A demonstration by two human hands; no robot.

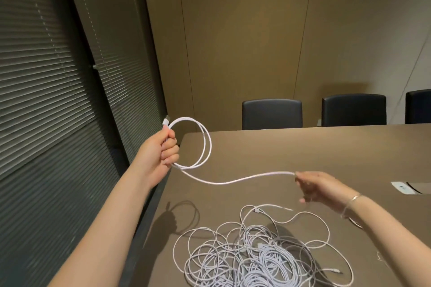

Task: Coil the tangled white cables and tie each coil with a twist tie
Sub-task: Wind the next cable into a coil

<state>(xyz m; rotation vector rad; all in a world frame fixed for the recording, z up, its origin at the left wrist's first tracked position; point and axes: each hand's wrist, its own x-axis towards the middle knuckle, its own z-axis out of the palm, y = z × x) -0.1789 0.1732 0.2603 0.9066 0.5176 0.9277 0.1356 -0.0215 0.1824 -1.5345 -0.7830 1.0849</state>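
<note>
White braided cable [233, 180] runs between the two hands: the left hand [161, 154] is clenched around a small coil [205, 144] of two or three loops, held up just past the counter's [303, 147] near-left corner, with a plug end [165, 121] sticking up above the fist; the right hand [314, 187] pinches the free run of the same cable between thumb and fingertips, above the counter, a thin bracelet [352, 200] on its wrist. Below the hands, on the brown matte counter, lies the tangle [256, 256]: many thin, limp loops heaped over one another, denser and greyish at the middle, with a few connectors showing among them. The chief risk, as I judge it, is that the held cable trails back into that heap; drawing it up for the next loop could drag neighbouring strands along, tighten a knot, or pull part of the pile off the edge. The loops in the left fist look springy and uneven, so a slack grip may let them fan out or slip. A twist in the run could make the next turn kink into a figure-eight. No twist tie can be made out for certain, so the finished coil may have to be held one-handed while one is found. Dark chairs [271, 114] stand at the far side.
</note>
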